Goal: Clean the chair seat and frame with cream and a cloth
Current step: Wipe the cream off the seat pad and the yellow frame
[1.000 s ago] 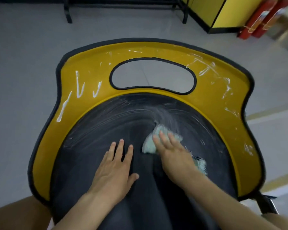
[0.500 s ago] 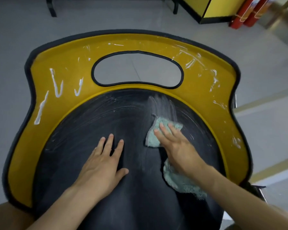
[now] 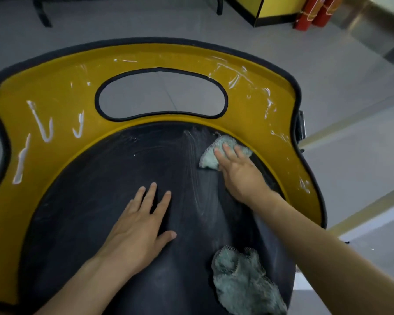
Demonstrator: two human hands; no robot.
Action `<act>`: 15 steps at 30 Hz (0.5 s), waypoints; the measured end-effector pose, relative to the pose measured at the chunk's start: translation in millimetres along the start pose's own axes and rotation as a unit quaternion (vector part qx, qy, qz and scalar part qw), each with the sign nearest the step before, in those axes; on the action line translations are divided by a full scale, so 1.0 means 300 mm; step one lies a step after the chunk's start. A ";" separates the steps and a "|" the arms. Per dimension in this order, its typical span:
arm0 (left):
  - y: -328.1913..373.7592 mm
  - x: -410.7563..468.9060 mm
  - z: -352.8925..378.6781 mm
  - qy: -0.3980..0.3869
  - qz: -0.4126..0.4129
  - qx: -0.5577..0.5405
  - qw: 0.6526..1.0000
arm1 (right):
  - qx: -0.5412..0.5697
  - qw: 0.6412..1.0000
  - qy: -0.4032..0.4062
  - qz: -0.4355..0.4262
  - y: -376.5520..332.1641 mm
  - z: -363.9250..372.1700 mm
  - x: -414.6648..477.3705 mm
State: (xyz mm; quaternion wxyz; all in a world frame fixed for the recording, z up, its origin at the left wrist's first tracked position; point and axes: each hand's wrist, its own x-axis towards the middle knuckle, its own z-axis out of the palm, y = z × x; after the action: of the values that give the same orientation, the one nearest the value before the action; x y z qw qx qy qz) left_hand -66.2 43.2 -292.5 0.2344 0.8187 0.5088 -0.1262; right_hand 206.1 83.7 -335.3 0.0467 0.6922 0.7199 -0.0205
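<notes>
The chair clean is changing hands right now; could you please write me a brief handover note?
Left hand: open, flat on the black seat, bracing.
Right hand: straight fingers press the cloth onto the seat's far right edge, beside the yellow frame.
A bunched cloth end lies on the seat's near right; the arm hides whether it joins.
Done: cream is rubbed to a thin haze over the seat's middle.
Left: thick cream lines on the frame's left are unspread; the smears on its right need wiping.
</notes>
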 end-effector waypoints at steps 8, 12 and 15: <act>0.077 0.060 0.017 0.003 0.040 0.016 0.999 | 0.081 0.995 -0.044 0.036 -0.063 -0.030 -0.448; 0.102 0.079 0.018 0.006 0.052 0.023 0.998 | 0.093 0.990 -0.060 0.083 -0.057 -0.032 -0.558; 0.115 0.085 0.023 0.017 0.062 0.030 0.997 | 0.110 0.990 -0.051 0.066 0.029 -0.018 -0.409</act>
State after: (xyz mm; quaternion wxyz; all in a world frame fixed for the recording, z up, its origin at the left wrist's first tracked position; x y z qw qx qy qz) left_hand -23.7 46.5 -300.9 0.2088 0.8572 0.4571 -0.1126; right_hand 219.2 -37.5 -317.9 0.0081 0.7373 0.6626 -0.1314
